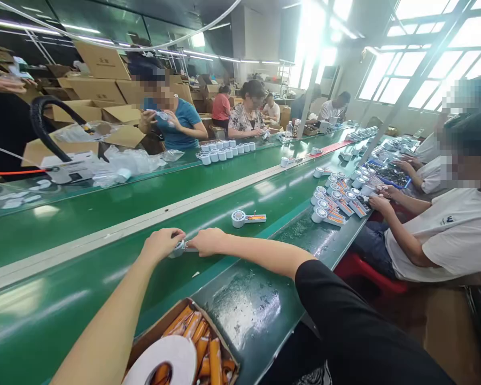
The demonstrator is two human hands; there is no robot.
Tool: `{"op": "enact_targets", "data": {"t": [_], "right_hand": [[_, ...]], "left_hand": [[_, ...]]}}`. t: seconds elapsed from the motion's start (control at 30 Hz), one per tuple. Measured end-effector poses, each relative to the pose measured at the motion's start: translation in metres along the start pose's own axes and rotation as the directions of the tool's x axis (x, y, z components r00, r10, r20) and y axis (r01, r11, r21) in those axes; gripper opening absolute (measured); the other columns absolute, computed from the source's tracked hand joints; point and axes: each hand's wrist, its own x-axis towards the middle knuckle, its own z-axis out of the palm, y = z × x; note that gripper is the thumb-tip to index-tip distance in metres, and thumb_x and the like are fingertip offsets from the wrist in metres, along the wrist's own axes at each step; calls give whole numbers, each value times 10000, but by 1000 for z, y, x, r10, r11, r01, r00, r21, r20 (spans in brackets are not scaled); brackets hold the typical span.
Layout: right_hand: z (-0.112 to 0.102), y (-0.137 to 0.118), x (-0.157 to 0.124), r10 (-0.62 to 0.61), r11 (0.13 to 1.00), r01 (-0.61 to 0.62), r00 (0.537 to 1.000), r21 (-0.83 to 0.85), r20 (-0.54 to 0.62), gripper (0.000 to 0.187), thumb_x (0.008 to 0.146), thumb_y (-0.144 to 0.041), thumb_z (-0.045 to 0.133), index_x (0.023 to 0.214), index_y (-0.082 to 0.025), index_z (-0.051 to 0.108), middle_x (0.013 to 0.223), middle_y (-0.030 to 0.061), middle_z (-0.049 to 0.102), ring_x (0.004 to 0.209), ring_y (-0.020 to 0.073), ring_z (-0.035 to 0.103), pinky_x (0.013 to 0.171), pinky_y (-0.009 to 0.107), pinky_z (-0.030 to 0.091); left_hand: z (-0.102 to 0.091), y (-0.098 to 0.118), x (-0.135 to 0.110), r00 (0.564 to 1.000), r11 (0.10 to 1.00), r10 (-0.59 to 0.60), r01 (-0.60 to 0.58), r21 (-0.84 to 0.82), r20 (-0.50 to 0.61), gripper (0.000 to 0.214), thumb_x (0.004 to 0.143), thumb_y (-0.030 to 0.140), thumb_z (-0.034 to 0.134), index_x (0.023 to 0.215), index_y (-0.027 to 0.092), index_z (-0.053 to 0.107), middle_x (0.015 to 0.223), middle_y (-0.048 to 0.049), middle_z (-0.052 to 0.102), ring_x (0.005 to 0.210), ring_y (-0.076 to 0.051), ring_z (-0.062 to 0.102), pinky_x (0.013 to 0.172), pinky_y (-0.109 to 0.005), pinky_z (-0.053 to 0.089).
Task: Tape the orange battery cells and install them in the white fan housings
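My left hand [164,244] is closed at the round head of a pale blue handheld fan housing [178,250] on the green belt. From the other side, my right hand [207,241] pinches the handle end of the same housing. Most of that piece is hidden by my fingers. A second open fan housing [248,218], with an orange battery in its handle, lies on the belt just beyond my right hand. Close to my body, a cardboard box [231,359] holds several orange wrapped batteries, with a white tape roll [175,357] on top.
Several fan housings [332,199] are clustered on the right-hand bench [240,305], beside a co-worker's hands [380,200]. White round parts [224,152] stand in rows across the belt [116,214]. Plastic bags [128,164] and a black hose [48,125] are at the left.
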Motion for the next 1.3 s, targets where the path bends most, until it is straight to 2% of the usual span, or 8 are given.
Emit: {"op": "enact_targets", "data": {"t": [0.13, 0.27, 0.37, 0.53, 0.67, 0.9, 1.1, 1.3], "right_hand": [[-12, -7, 12, 52, 998, -53, 998, 22, 34, 192, 844, -233, 875, 1032, -246, 834, 1108, 43, 853, 970, 250, 799, 828, 336, 603], [-19, 6, -2, 22, 993, -20, 1000, 119, -20, 125, 935, -246, 810, 1056, -219, 824, 996, 27, 851, 898, 191, 791, 893, 355, 628], [-8, 33, -20, 27, 978, 7, 987, 209, -159, 253, 1010, -213, 675, 1196, -270, 837, 1083, 26, 863, 994, 232, 809, 927, 319, 605], [24, 82, -55, 70, 944, 33, 952, 329, -298, 353, 1027, -229, 606, 1323, -166, 789, 1254, 141, 828, 991, 269, 798, 985, 410, 621], [41, 97, -69, 82, 924, 62, 931, 376, -355, 371, 1001, -251, 659, 1342, -160, 775, 1274, 155, 816, 1014, 286, 793, 989, 450, 635], [49, 94, -26, -46, 911, 225, 888, 345, -458, 434, 971, -260, 737, 1399, -186, 726, 1590, 167, 636, 1496, 351, 566, 1306, 584, 407], [69, 89, -15, -257, 880, 410, 834, 237, -489, 466, 898, -422, 875, 1302, -215, 767, 1502, 168, 696, 1383, 371, 636, 1225, 592, 491], [85, 84, -16, -99, 772, 379, 865, 510, -492, 169, 1014, -354, 700, 1037, -244, 827, 1366, 123, 780, 1304, 326, 688, 1245, 549, 473]], "left_hand": [[-3, 12, 2, 999, 999, -29, 29, -15, -34, 323, 931, 371, 522, 1008, 247, 811, 1143, -114, 842, 1105, -353, 778, 801, -340, 565], [-2, 21, -7, 995, 996, -69, 65, -54, -73, 269, 977, 336, 508, 1038, 261, 759, 1202, -85, 829, 1161, -299, 757, 871, -312, 560], [6, 18, -7, 987, 988, -120, 110, -105, -103, 271, 1043, 350, 480, 1145, 259, 715, 1270, -96, 806, 1211, -272, 735, 918, -313, 547], [16, 6, -6, 980, 978, -157, 137, -155, -125, 312, 1105, 306, 383, 1302, 229, 612, 1225, -150, 801, 1106, -268, 765, 837, -320, 543], [16, 6, -16, 997, 989, -26, 15, -146, -78, 375, 1050, 465, 576, 1328, 220, 632, 1211, -142, 801, 1018, -274, 775, 779, -308, 553], [19, 13, -25, 972, 969, 231, -234, -80, -47, 421, 941, 381, 672, 1331, 222, 695, 1314, -81, 779, 1150, -261, 741, 975, -322, 567], [30, 22, -27, 931, 931, 365, -366, -20, -27, 393, 936, 316, 633, 1311, 222, 700, 1344, -95, 747, 1226, -277, 717, 1043, -343, 563], [32, 28, -14, 925, 925, 379, -379, 7, -25, 395, 936, 288, 621, 1320, 217, 681, 1354, -110, 732, 1252, -293, 707, 1084, -369, 559]]}}
